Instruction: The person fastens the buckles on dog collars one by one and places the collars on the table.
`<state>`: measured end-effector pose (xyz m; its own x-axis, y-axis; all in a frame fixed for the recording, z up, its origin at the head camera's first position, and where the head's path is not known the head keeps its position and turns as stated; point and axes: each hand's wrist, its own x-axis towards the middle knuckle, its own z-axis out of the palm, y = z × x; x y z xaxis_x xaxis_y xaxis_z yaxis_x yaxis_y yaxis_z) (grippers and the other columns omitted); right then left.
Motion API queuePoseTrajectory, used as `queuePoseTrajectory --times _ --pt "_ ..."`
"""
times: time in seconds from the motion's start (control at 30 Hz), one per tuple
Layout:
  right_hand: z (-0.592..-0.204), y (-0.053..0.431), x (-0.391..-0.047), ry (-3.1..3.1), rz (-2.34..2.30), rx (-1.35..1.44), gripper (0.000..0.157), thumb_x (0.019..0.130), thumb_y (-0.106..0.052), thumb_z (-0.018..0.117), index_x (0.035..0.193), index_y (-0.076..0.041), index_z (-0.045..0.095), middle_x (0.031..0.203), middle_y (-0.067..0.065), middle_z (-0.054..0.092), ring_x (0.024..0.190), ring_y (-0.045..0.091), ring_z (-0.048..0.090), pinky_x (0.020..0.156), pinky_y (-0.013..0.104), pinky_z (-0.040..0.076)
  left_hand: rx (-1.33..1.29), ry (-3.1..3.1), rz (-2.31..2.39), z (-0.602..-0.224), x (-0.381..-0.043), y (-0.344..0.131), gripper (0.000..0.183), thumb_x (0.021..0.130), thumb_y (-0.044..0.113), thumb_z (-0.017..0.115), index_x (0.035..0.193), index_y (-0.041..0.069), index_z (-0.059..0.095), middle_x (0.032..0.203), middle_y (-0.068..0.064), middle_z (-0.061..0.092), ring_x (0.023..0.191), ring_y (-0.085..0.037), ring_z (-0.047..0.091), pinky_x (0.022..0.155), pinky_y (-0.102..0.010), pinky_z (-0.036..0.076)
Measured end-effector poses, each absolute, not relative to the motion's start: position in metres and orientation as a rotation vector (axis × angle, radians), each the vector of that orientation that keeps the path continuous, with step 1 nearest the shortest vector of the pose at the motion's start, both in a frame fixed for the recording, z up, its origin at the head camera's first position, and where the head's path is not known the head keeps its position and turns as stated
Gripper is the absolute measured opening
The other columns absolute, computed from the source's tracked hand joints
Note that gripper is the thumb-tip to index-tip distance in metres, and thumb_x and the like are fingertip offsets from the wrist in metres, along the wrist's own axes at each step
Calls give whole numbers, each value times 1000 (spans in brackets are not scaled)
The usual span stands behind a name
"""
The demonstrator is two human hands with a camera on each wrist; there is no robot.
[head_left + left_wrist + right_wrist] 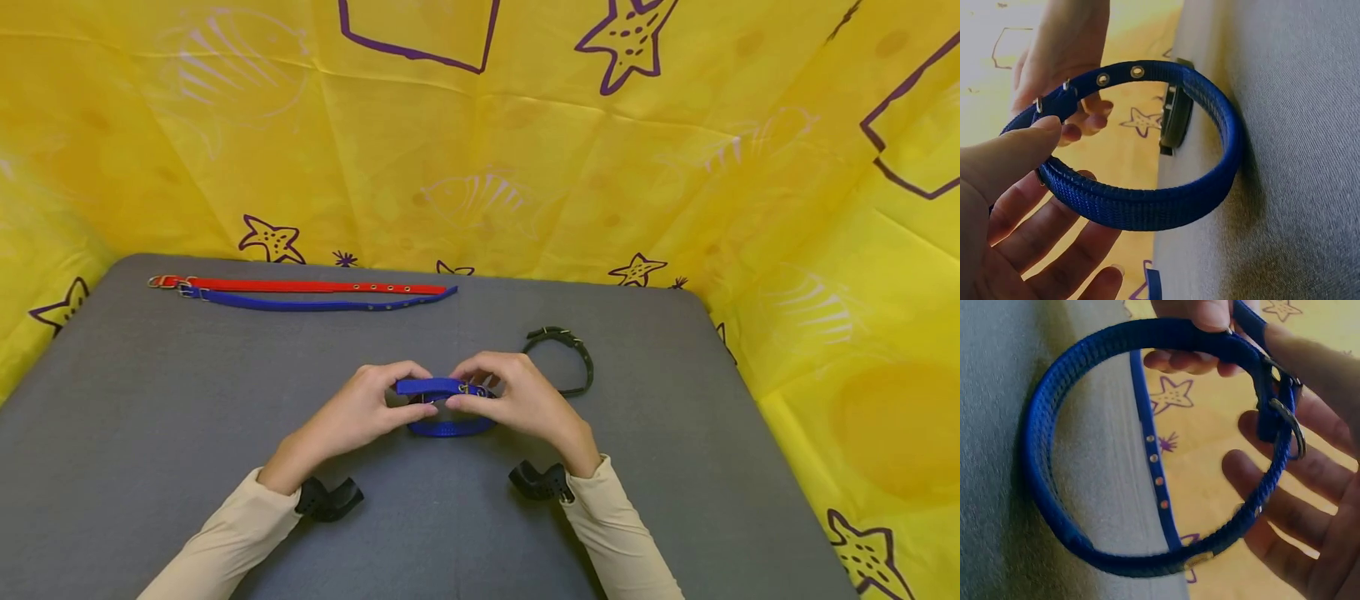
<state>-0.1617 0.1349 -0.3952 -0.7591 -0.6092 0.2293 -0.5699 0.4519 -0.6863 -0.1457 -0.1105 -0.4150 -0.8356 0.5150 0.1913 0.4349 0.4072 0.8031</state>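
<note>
A blue collar (pixel 450 429), bent into a loop, is held between both hands over the middle of the grey table. My left hand (pixel 367 406) pinches it near the buckle, thumb towards me and fingers behind. At the right side of the buckle, my right hand (pixel 528 400) holds the strap between thumb and fingers. The right wrist view shows the metal D-ring (pixel 1291 428) by the buckle, with the strap passing through. Eyelets (pixel 1137 72) line part of the band in the left wrist view. The loop's lower edge is close to the tabletop; contact is unclear.
A dark green collar (pixel 588 362) lies looped just beyond my right hand. At the back left of the table (pixel 150 433), a red collar (pixel 300 286) and another blue collar (pixel 300 306) lie stretched out side by side. Yellow patterned cloth (pixel 375 150) surrounds the table.
</note>
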Motion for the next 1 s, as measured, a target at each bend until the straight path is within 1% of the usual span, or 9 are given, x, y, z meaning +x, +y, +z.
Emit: queuePoseTrajectory --times 0.13,0.3,0.5,0.63,0.77,0.9,1.0 --pt "-394 133 -160 2658 -1251 -1116 17 87 -24 78 100 -16 73 91 -7 70 82 5 61 75 24 53 888 2554 1448 -415 -145 -109 22 88 23 77 106 17 68 92 4 72 66 -7 57 56 -21 44" --pt "-394 131 -159 2707 -1270 -1174 15 87 -23 78 100 -16 73 93 -6 71 84 5 62 75 24 53 879 2587 1483 -414 -144 -110 21 88 20 77 106 15 69 94 2 72 70 -6 57 58 -23 47" --pt "-397 129 -159 2694 -1341 -1235 14 89 -17 75 103 -14 72 96 -2 73 84 6 66 74 30 56 891 2588 1503 -412 -144 -110 17 89 21 75 104 18 68 88 7 68 77 -7 57 62 -26 49" --pt "-396 128 -158 2673 -1367 -1280 15 89 -16 75 104 -13 73 96 -1 73 85 6 66 72 30 56 914 2572 1489 -413 -143 -110 16 91 21 74 104 16 67 87 7 66 76 -7 56 65 -26 48" --pt "-395 128 -158 2655 -1371 -1314 16 90 -15 73 106 -13 75 97 0 74 85 7 65 70 33 56 868 2556 1448 -413 -144 -110 12 93 24 71 98 16 65 81 7 61 71 -6 52 62 -25 45" --pt "-396 129 -159 2646 -1379 -1320 19 91 -13 72 110 -12 75 98 1 74 85 9 64 71 35 56 817 2544 1403 -413 -145 -109 14 95 28 68 92 17 61 78 5 55 66 -7 49 57 -23 41" --pt "-397 129 -160 2641 -1382 -1325 23 91 -12 72 114 -12 75 98 1 74 83 9 64 70 33 56 816 2532 1419 -412 -145 -109 10 96 28 67 96 18 62 83 4 58 69 -9 52 58 -23 44"
